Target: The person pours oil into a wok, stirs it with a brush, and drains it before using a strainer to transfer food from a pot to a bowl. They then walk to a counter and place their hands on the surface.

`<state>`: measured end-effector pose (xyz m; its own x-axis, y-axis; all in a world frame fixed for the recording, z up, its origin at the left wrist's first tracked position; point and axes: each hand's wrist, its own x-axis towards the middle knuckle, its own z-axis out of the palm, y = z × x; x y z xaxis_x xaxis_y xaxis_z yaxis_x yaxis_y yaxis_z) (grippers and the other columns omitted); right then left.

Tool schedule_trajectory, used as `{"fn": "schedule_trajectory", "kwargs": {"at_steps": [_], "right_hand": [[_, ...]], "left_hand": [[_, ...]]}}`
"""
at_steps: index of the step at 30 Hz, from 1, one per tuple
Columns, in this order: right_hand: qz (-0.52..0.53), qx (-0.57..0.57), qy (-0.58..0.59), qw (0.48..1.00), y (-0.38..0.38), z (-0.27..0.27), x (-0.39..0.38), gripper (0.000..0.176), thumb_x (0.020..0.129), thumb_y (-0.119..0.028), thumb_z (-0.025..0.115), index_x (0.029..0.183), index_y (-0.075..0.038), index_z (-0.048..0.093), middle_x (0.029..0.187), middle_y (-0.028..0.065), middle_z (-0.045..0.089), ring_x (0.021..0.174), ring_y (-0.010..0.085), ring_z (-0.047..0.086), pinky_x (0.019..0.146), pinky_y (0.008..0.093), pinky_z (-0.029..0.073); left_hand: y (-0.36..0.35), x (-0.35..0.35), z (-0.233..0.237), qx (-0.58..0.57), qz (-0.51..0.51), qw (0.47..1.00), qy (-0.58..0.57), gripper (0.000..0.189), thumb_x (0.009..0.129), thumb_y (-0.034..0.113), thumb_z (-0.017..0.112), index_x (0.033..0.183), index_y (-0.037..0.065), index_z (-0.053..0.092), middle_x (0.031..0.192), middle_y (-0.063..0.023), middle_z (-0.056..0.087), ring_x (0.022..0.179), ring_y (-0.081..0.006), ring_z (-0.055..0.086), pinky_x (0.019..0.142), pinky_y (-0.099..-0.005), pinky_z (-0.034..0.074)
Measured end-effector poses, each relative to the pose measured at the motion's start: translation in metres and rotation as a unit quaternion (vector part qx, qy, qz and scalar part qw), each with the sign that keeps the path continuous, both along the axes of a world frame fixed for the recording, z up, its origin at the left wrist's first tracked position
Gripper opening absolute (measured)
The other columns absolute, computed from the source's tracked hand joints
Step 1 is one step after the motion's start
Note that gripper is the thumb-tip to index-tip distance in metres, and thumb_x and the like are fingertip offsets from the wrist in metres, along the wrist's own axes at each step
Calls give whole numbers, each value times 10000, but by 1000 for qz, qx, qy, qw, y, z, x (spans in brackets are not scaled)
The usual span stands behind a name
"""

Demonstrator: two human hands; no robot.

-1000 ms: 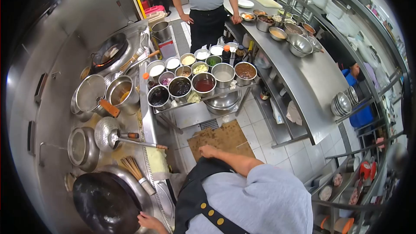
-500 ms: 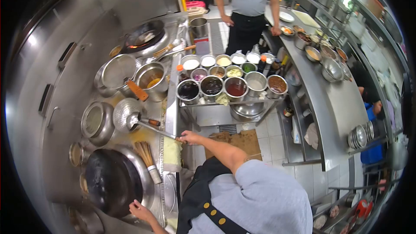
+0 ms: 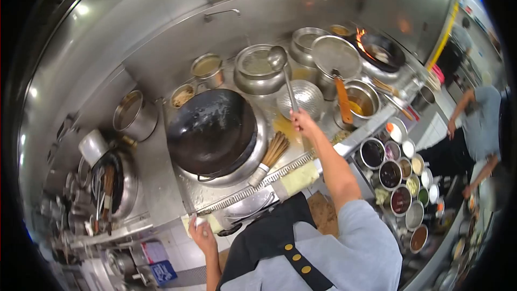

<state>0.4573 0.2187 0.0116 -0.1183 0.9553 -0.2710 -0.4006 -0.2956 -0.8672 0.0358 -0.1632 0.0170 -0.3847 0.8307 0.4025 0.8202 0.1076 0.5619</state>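
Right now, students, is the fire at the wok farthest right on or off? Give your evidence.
On: orange flames show along the left rim of that wok; the burner itself is hidden.

The ladle [image 3: 277, 58] in the right hand [image 3: 305, 122] is silver-grey. Just beyond that hand, a skimmer [image 3: 316, 98] is silver with a dotted pattern; to the hand's right, a strainer handle [image 3: 343, 101] is orange-brown. Left of it, the wok [image 3: 211, 132] is black, streaked with pale grey. Between the right hand and the left hand [image 3: 202, 235], the brush [image 3: 275, 152] is tan with a white binding. Below the right hand, the cloth [image 3: 300, 178] is pale yellow-green.
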Motion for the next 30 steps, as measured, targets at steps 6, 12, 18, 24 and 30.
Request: {"fn": "schedule_trajectory", "kwargs": {"at_steps": [6, 12, 18, 24, 30], "right_hand": [[77, -67, -1, 995, 165, 6, -8, 179, 914, -155, 556, 755, -140, 475, 575, -44, 401, 436, 64, 330, 388, 227, 246], [120, -124, 127, 977, 210, 5, -62, 231, 939, -158, 481, 715, -134, 432, 544, -44, 392, 420, 64, 333, 371, 226, 238], [204, -105, 412, 882, 127, 38, -47, 103, 940, -86, 452, 851, -34, 462, 632, -19, 447, 432, 51, 398, 356, 246, 274], [180, -159, 408, 881, -2, 146, -60, 170, 931, -88, 466, 1026, 53, 449, 673, -16, 452, 426, 20, 393, 343, 210, 266], [240, -159, 345, 893, -122, 172, -81, 184, 925, -87, 475, 1032, 57, 517, 667, -42, 440, 409, 13, 374, 319, 211, 246]], "left_hand": [[-133, -2, -54, -50, 291, 949, -107, 166, 875, 103, 616, 749, 6, 566, 998, -165, 614, 968, -289, 567, 818, -386, 438], [-260, 2, -158, -16, 384, 881, -274, 313, 959, 206, 518, 757, -24, 581, 729, -156, 601, 627, -255, 548, 626, -371, 450], [-170, 26, -89, -82, 263, 935, -224, 167, 897, 139, 602, 935, -23, 616, 830, -157, 631, 762, -254, 605, 699, -351, 477], [-16, 34, -7, -51, -13, 987, -150, 164, 839, 62, 641, 995, 14, 627, 907, -137, 620, 822, -284, 615, 700, -342, 489], [-3, 21, 8, -26, -100, 976, -191, 165, 852, 65, 630, 1009, 14, 626, 921, -128, 620, 783, -256, 620, 662, -327, 489]]}}
